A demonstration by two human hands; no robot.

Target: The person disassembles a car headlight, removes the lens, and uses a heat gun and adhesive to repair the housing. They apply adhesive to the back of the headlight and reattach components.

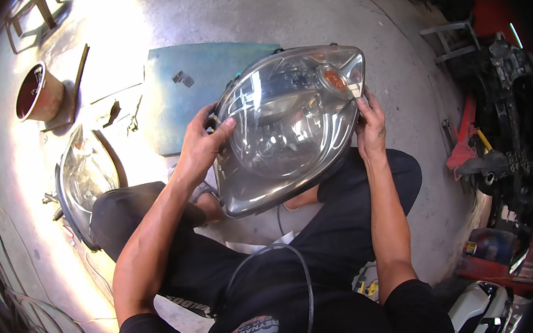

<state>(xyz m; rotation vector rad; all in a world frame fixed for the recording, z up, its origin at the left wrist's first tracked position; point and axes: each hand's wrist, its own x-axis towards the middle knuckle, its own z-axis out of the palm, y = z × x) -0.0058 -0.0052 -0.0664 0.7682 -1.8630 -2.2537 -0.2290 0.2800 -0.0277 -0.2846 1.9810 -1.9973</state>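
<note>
A large car headlight with a clear lens and an orange bulb section is held up over my lap, lens facing me. My left hand grips its left edge, thumb on the lens and fingers behind, out of sight. On the opposite side, my right hand holds the edge just below the orange part, its fingers closed round the rim. Beyond the headlight a flat blue-green board lies on the floor, with a small dark piece on it.
A second headlight rests on the floor beside my left knee. Farther left stands a rusty bucket. Coiled hoses lie at the lower left. Red jack-like equipment and dark metal parts line the right side.
</note>
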